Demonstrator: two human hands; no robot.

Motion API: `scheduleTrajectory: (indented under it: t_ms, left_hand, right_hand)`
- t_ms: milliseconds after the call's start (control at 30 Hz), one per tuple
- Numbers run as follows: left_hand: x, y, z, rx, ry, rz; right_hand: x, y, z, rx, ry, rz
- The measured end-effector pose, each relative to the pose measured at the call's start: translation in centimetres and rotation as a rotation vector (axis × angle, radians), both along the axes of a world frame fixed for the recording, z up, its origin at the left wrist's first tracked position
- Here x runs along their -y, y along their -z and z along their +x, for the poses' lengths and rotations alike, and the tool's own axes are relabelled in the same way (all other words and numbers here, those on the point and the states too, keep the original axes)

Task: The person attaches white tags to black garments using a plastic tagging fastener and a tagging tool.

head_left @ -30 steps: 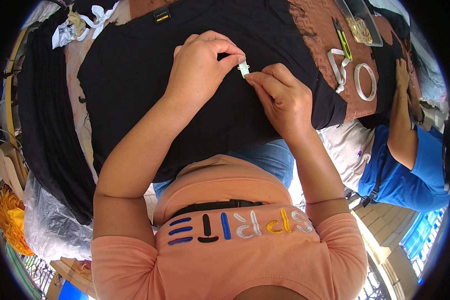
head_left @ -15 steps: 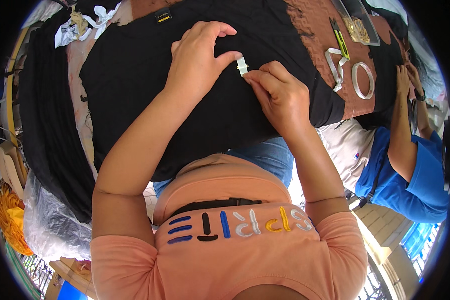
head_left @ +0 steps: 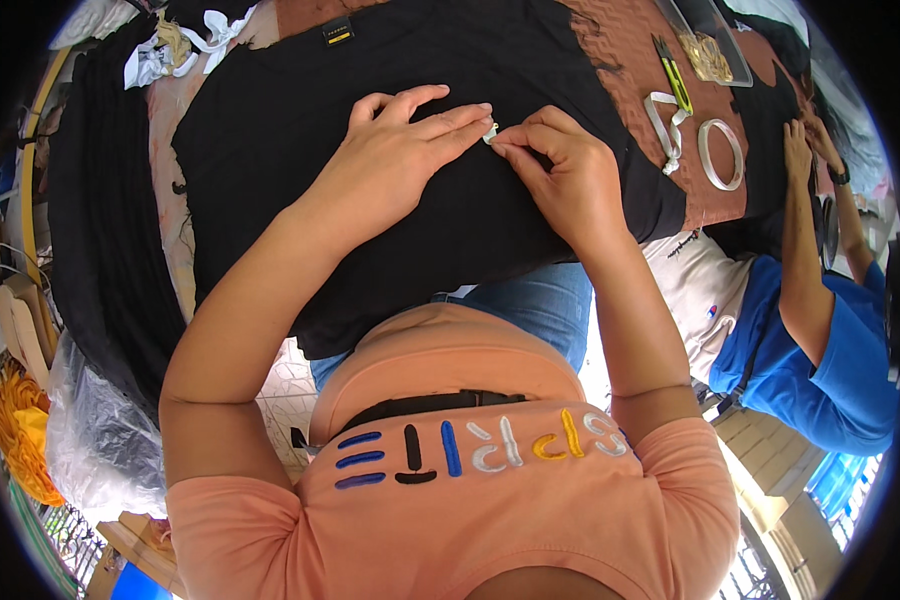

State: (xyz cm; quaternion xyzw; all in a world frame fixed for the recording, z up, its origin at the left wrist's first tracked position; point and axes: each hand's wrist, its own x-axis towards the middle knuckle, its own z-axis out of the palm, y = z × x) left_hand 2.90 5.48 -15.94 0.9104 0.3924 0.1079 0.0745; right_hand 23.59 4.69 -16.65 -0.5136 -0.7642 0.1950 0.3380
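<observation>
A short piece of white ribbon [head_left: 490, 134] with a small gold-coloured metal fitting is between my hands, over black cloth [head_left: 370, 265]. At its lower end, the thumb and forefinger of my right hand [head_left: 566, 170] are pinched together on it. My left hand [head_left: 395, 150] has its forefinger down over the ribbon's upper end; its thumb is hidden beneath, and the other fingers reach out loosely. Most of the ribbon is covered by my fingertips.
Right of the cloth lie yellow-and-black thread snips [head_left: 673, 75], a loose white ribbon [head_left: 667, 130] and a white ribbon roll [head_left: 708, 155]. A clear box [head_left: 742, 70] holds gold-coloured pieces. A co-worker's hands [head_left: 798, 150] are at the far right. White fabric scraps [head_left: 150, 65] lie far left.
My left forefinger and other fingers have come down from their raised position onto the ribbon. The ribbon is now mostly covered. My right hand keeps its pinch, shifted slightly upward.
</observation>
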Motion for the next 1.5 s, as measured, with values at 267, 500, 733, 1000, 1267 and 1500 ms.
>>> scheduleTrajectory:
  t_ms: [267,500,733,1000,1267,1500]
  left_hand:
    - [-0.4,-1.0,0.3,-0.196,0.055,0.048]
    - [-0.4,-2.0,0.5,-0.287,0.084,-0.001]
    - [-0.3,-2.3,0.5,-0.3,0.075,-0.052]
    - [-0.2,-2.3,0.6,-0.319,0.071,-0.064]
    - [-1.4,-2.3,-2.3,-0.073,-0.162,0.195]
    - [-3.5,3.6,-20.1,0.137,-0.923,0.288]
  right_hand:
    - [0.1,-1.3,1.1,0.321,-0.214,0.176]
    - [-3.2,-6.3,4.6,0.264,-0.621,-0.079]
    - [-3.8,-5.4,4.5,0.228,-0.433,0.021]
    - [-2.0,-1.8,2.3,0.385,-0.265,0.085]
    - [-9.1,-3.3,2.5,0.293,-0.109,0.197]
    - [-16.2,-0.3,3.1,0.391,0.217,0.042]
